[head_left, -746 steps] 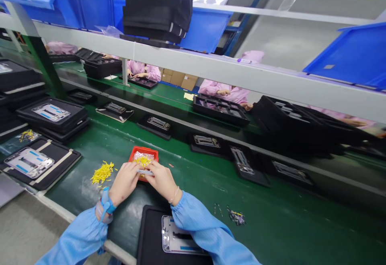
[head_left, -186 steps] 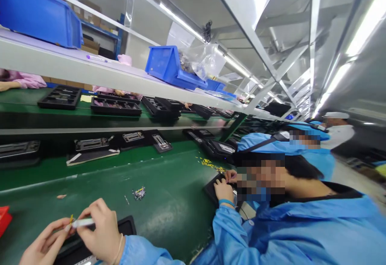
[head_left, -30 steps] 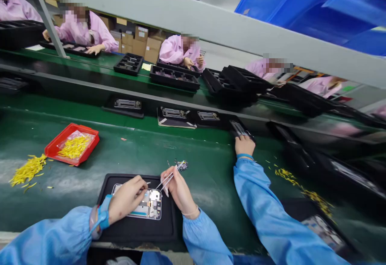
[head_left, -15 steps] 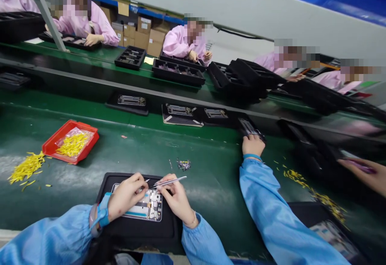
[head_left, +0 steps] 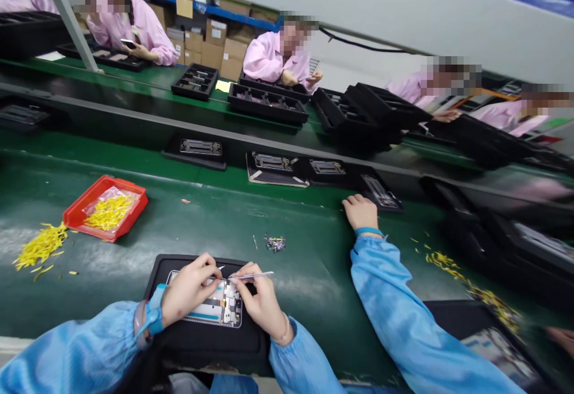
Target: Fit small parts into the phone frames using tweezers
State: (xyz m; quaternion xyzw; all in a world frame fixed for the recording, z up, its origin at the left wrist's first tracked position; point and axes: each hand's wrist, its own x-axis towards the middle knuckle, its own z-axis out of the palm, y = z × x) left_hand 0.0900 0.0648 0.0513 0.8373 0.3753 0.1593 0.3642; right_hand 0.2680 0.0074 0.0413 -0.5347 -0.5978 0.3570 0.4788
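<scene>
A phone frame (head_left: 215,309) with exposed inner parts and blue strips lies on a black foam tray (head_left: 165,346) in front of me. My left hand (head_left: 191,289), with a blue wrist strap, rests over its upper left part. The fingers are pinched, and a tiny pale tip shows at them, too small to name. My right hand (head_left: 262,301) grips slim silver tweezers (head_left: 258,275) over the frame's upper right edge. The tweezers' points are close to the left fingertips, and my fingers partly hide them.
A red bin (head_left: 105,208) of yellow strips and a loose yellow pile (head_left: 40,246) are at left. Small metal parts (head_left: 274,243) lie beyond the tray. A co-worker's blue-sleeved arm (head_left: 385,274) reaches in at right. Trayed phone frames (head_left: 271,162) line the belt's far side.
My two hands stay nearly in place, with the tweezers slightly shifted. The co-worker's hand at right has let go of the far tray and drawn left. A person opposite now holds up a phone.
</scene>
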